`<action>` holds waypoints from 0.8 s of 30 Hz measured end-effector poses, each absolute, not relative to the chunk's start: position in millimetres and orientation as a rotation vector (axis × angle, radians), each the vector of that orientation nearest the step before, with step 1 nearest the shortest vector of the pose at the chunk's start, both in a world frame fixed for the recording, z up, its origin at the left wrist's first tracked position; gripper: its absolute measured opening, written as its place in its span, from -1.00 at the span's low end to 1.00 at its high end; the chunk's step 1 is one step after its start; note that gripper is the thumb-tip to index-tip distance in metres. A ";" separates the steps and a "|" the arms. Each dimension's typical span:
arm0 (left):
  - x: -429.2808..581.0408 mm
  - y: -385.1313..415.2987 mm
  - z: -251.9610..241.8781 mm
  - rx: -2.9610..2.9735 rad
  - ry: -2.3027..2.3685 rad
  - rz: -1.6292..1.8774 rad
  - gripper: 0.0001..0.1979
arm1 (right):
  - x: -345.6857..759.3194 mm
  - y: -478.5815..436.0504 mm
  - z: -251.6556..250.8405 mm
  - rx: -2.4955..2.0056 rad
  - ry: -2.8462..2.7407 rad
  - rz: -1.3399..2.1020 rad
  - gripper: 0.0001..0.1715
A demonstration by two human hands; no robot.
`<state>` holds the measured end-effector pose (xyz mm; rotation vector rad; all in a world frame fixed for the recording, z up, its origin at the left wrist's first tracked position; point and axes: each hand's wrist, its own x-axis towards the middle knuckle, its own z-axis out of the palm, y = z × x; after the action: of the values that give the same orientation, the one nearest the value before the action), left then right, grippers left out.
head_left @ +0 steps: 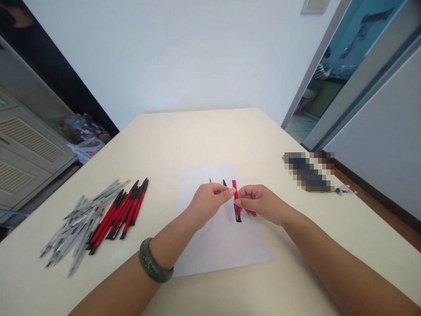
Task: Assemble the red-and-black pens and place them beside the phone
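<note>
Over a white sheet of paper (213,250), both my hands meet at a red pen barrel (237,199) with a black clip at its lower end. My right hand (261,202) pinches the barrel from the right. From the left, the thumb and fingers of my left hand (208,199) close on its upper part. A black pointed pen tip (224,182) and a thin dark point (210,180) show just beyond my left hand; whether it holds them or they lie on the paper, I cannot tell. A green bangle (154,261) circles my left wrist.
Several red and black pens (123,208) lie in a pile at left, beside a heap of clear pens (79,226). A blurred-out dark object (307,173) with a small charm (345,190) lies at right. Beyond the table's far edge stands a white wall; a person sits past the doorway.
</note>
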<state>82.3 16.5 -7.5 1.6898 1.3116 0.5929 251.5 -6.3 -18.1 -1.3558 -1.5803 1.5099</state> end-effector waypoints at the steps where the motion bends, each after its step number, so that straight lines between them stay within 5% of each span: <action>1: 83.6 10.9 -6.1 1.661 1.282 0.604 -0.62 | 248.3 -8.8 -16.7 -1.354 -1.597 1.507 -0.76; 24: 21.0 79.3 -41.9 1.761 1.806 0.372 -0.71 | 244.2 -6.7 -18.5 -1.364 -1.351 1.409 -0.69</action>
<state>21.0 79.3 -41.9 1.7607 1.8062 0.3720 244.2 -6.7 -18.5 -1.3637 -1.3513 1.4090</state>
